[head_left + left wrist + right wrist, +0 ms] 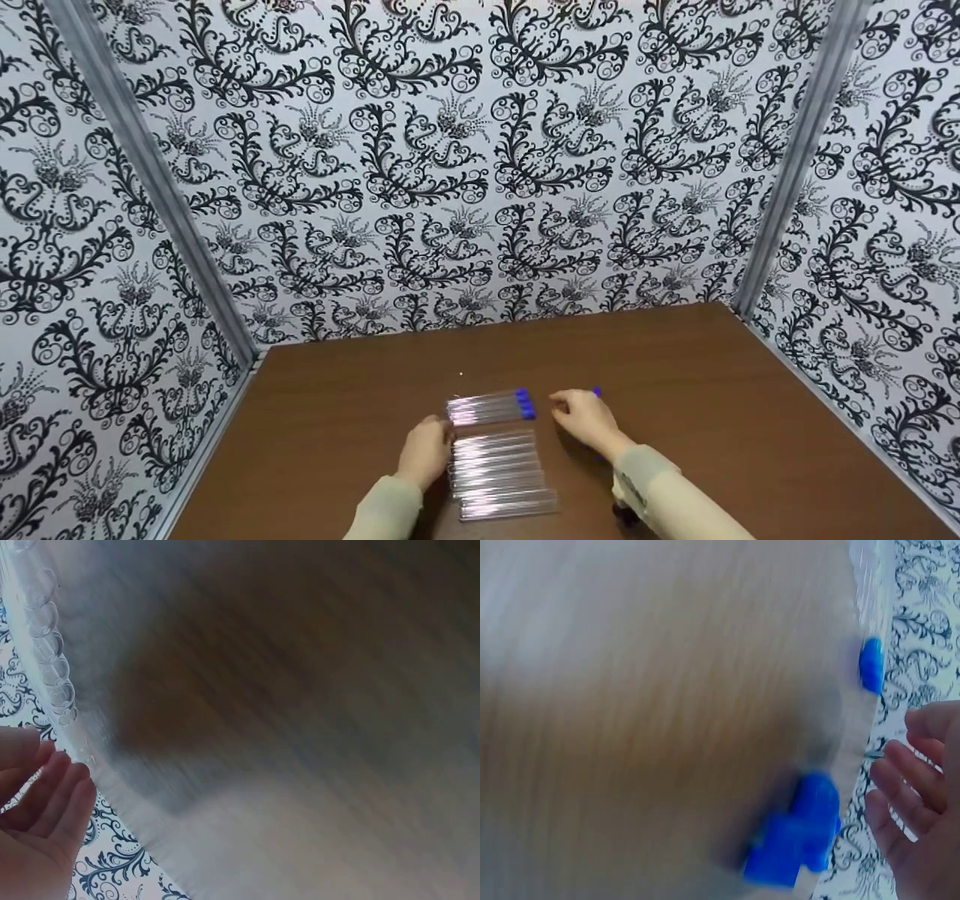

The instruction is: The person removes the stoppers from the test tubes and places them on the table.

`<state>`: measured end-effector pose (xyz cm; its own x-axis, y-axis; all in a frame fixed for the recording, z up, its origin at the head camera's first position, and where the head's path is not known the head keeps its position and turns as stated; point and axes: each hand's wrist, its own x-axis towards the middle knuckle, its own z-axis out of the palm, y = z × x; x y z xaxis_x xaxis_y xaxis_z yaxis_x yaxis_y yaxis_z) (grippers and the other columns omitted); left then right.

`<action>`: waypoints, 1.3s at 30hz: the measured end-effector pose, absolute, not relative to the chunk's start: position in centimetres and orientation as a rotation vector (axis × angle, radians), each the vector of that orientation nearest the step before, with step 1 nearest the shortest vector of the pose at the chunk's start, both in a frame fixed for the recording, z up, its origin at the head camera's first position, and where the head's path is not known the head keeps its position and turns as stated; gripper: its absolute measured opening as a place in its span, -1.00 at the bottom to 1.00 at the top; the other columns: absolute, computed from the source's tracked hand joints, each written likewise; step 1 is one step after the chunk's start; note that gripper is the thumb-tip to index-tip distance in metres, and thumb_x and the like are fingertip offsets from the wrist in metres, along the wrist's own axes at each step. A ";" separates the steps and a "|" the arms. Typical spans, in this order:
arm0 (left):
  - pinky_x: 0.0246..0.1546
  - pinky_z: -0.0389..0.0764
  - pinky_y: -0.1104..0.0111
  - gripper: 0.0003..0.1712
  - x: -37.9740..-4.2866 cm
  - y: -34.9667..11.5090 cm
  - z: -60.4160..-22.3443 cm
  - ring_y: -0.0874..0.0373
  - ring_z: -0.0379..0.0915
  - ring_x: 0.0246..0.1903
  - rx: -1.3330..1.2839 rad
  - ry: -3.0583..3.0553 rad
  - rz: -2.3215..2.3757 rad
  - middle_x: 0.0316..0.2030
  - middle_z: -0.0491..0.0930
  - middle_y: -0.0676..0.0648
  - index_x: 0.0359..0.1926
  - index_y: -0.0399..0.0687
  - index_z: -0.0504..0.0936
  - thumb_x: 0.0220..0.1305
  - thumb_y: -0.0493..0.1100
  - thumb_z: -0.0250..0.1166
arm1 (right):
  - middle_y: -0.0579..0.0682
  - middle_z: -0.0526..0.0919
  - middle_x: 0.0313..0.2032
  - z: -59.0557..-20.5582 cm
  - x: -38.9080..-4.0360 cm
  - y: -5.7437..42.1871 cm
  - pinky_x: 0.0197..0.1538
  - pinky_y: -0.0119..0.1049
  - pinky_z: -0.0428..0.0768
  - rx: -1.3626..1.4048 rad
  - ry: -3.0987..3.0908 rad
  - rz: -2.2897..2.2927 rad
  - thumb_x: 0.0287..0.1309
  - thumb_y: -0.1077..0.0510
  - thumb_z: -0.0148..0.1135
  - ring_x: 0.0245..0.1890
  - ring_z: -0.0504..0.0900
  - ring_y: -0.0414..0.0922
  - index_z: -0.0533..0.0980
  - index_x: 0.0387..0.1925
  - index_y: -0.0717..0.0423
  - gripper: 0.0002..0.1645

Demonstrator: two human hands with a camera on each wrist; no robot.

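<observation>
Several clear tubes with blue caps lie side by side in the middle of the table, caps toward the right. Nearer to me is a row of clear tubes without caps. My left hand is at the left ends of the tubes, its fingers loosely bent; in the left wrist view the fingertips come close to the tube ends. Just right of the capped tubes hovers my right hand, fingers relaxed and apart, holding nothing. Loose blue caps lie beside it, mostly hidden by it in the head view.
The brown wooden table is enclosed by walls with a black-and-white scroll pattern. Grey metal posts stand at the back corners. A small dark object shows under the right sleeve.
</observation>
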<state>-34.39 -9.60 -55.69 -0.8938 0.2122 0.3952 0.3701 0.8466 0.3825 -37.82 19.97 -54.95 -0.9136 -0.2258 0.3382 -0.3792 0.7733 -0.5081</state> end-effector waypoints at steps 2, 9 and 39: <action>-0.31 0.59 0.11 -0.91 -34.2 -9.6 -55.8 -0.06 0.58 -0.35 -0.434 -2.682 -0.651 -0.37 0.59 -0.11 -0.29 -0.26 0.67 0.17 -0.33 0.32 | 0.14 0.68 -0.07 -55.3 -37.6 19.4 -0.10 -0.02 0.60 0.495 -2.742 0.880 0.11 0.24 0.29 -0.14 0.67 0.07 0.61 -0.01 0.25 -0.63; -0.13 0.56 -0.02 -0.60 -33.7 -9.5 -55.8 -0.23 0.59 -0.15 -0.404 -2.731 -0.640 -0.16 0.64 -0.33 0.02 -0.44 0.57 0.20 -0.26 0.32 | 0.23 0.61 0.04 -56.1 -37.1 17.8 0.10 0.08 0.49 0.569 -2.773 0.953 0.14 0.27 0.23 0.08 0.55 0.20 0.53 0.08 0.36 -0.55; 0.16 -0.32 -0.44 -0.54 -34.0 -8.9 -55.7 -0.17 0.51 0.07 -0.242 -2.887 -0.733 0.00 0.63 -0.20 0.13 -0.23 0.58 0.28 -0.09 0.26 | 0.23 0.64 -0.02 -56.7 -37.1 16.7 0.06 0.07 0.51 0.579 -2.721 0.925 0.05 0.34 0.26 0.03 0.58 0.20 0.55 0.04 0.39 -0.55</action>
<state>-34.03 -8.91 -55.69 -0.9752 0.1182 0.1869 0.1930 0.8673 0.4588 -37.11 16.70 -56.71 -0.9008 -0.2969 0.3169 -0.4285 0.7260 -0.5379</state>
